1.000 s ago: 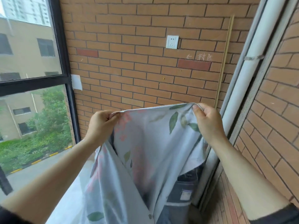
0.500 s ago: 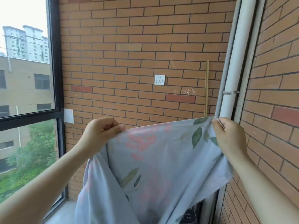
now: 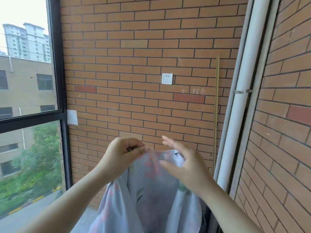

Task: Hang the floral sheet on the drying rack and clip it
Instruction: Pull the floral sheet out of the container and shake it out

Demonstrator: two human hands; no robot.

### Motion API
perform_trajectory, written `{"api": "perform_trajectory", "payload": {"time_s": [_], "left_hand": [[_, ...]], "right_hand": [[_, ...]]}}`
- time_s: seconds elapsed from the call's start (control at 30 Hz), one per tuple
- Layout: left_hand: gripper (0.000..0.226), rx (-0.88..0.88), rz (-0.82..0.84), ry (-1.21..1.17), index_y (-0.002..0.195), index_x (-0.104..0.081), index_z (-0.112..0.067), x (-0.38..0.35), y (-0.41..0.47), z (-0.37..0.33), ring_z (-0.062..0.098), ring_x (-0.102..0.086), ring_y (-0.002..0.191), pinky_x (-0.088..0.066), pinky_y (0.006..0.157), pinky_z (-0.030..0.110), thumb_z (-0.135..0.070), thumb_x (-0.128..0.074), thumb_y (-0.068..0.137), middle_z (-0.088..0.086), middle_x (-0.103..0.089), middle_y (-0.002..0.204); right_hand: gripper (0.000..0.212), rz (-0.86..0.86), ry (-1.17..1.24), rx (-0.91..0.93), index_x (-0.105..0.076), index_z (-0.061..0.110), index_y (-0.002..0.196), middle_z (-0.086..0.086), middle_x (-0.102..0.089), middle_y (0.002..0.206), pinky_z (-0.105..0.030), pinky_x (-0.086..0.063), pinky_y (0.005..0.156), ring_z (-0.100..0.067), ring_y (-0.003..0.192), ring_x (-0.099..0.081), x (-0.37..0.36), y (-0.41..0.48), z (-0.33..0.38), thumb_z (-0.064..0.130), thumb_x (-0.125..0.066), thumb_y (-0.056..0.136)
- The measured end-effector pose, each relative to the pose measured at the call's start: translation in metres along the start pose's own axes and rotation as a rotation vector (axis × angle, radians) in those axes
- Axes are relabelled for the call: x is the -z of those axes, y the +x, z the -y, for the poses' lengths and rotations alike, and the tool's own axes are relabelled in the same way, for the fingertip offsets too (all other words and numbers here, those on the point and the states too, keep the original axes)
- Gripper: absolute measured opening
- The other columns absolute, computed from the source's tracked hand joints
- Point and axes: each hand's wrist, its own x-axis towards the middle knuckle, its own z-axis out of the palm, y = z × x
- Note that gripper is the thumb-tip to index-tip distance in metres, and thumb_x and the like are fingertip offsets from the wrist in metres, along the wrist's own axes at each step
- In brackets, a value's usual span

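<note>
Right, the left hand [image 3: 122, 155] pinches the floral sheet [image 3: 151, 195] by its top edge, thumb against curled fingers, and the cloth spills straight down from that pinch. The right hand [image 3: 186, 167] hovers just beside it with its fingers [image 3: 170, 142] spread and loose. I can't tell whether its palm touches the cloth. I'd call this finding the hem before the hang, and next comes a second grip further along it. There's no drying rack or clip in sight, and the sheet's lower end is cut off.
</note>
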Motion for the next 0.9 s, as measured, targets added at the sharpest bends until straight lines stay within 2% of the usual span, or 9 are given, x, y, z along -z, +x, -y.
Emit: {"api": "perform_trajectory", "payload": {"time_s": [0.07,0.13,0.27,0.33,0.4,0.57,0.67,0.77,0.9], "left_hand": [[0.021,-0.014,0.056,0.008,0.067,-0.071,-0.025,-0.003,-0.005,-0.004,0.007,-0.045,0.056,-0.038,0.054,0.03,-0.044,-0.067,0.075,0.007,-0.059,0.059],[0.027,-0.005,0.064,0.025,0.07,-0.073,-0.023,-0.004,-0.011,-0.002,0.008,-0.045,0.056,-0.038,0.054,0.032,-0.05,-0.067,0.075,0.012,-0.06,0.063],[0.025,0.043,0.068,-0.02,0.069,-0.074,-0.024,-0.004,-0.024,0.005,0.006,-0.045,0.055,-0.037,0.052,0.027,-0.049,-0.068,0.074,0.006,-0.061,0.06],[0.025,0.053,0.089,-0.033,0.071,-0.075,-0.024,-0.006,-0.03,0.005,0.007,-0.046,0.056,-0.037,0.053,0.027,-0.047,-0.07,0.075,0.007,-0.062,0.061],[0.021,0.053,0.102,-0.03,0.069,-0.075,-0.022,-0.009,-0.036,0.004,0.005,-0.043,0.053,-0.034,0.052,0.022,-0.04,-0.074,0.079,-0.001,-0.058,0.056],[0.031,0.103,0.071,0.039,0.065,-0.068,-0.022,-0.01,-0.043,0.015,0.003,-0.038,0.052,-0.031,0.051,0.018,-0.052,-0.077,0.069,-0.012,-0.05,0.053],[0.02,0.163,0.173,0.021,0.07,-0.069,-0.022,-0.011,-0.058,0.024,0.003,-0.034,0.05,-0.028,0.05,0.019,-0.04,-0.077,0.072,-0.016,-0.05,0.052],[0.019,0.171,0.253,0.053,0.068,-0.062,-0.03,-0.023,-0.078,0.026,0.006,-0.028,0.047,-0.023,0.047,0.017,-0.027,-0.077,0.079,-0.014,-0.042,0.049],[0.017,0.204,0.202,0.012,0.07,-0.065,-0.035,-0.035,-0.09,0.038,0.005,-0.029,0.045,-0.022,0.046,0.016,-0.026,-0.076,0.079,-0.015,-0.047,0.052]], "right_hand": [[0.067,0.174,0.085,-0.036,-0.048,0.045,0.136,0.029,-0.064,0.114,-0.013,-0.039,0.099,0.01,0.112,-0.055,-0.009,0.003,-0.002,0.046,-0.076,0.075],[0.059,0.242,0.148,-0.07,-0.056,0.043,0.129,0.02,-0.069,0.093,-0.023,-0.043,0.099,0.005,0.101,-0.062,-0.014,0.003,-0.005,0.051,-0.075,0.075],[0.04,0.324,0.168,-0.081,-0.062,0.044,0.119,0.001,-0.06,0.068,-0.017,-0.039,0.075,0.004,0.065,-0.054,-0.024,-0.002,-0.011,0.049,-0.072,0.081],[0.039,0.387,0.188,-0.096,-0.063,0.043,0.115,-0.019,-0.055,0.074,-0.029,-0.039,0.073,-0.01,0.067,-0.048,-0.03,-0.004,-0.013,0.058,-0.068,0.079],[0.033,0.409,0.179,-0.092,-0.066,0.035,0.101,-0.022,-0.059,0.081,-0.042,-0.044,0.071,-0.022,0.068,-0.05,-0.033,-0.006,-0.013,0.06,-0.063,0.08],[0.024,0.24,0.106,-0.034,-0.055,0.021,0.075,0.0,-0.051,0.054,-0.044,-0.038,0.052,-0.024,0.049,-0.043,-0.03,-0.012,-0.018,0.035,-0.054,0.095],[0.027,0.114,0.125,0.021,-0.052,0.016,0.071,-0.005,-0.052,0.049,-0.038,-0.036,0.046,-0.028,0.042,-0.044,-0.026,-0.016,-0.018,0.028,-0.052,0.095],[0.028,0.054,0.111,0.085,-0.053,0.015,0.069,-0.011,-0.051,0.05,-0.028,-0.03,0.047,-0.009,0.042,-0.035,-0.019,-0.017,-0.006,0.024,-0.053,0.096],[0.027,0.056,0.078,0.143,-0.054,0.013,0.07,-0.013,-0.054,0.053,-0.029,-0.035,0.052,-0.009,0.046,-0.038,-0.007,-0.015,0.005,0.019,-0.055,0.096]]}}
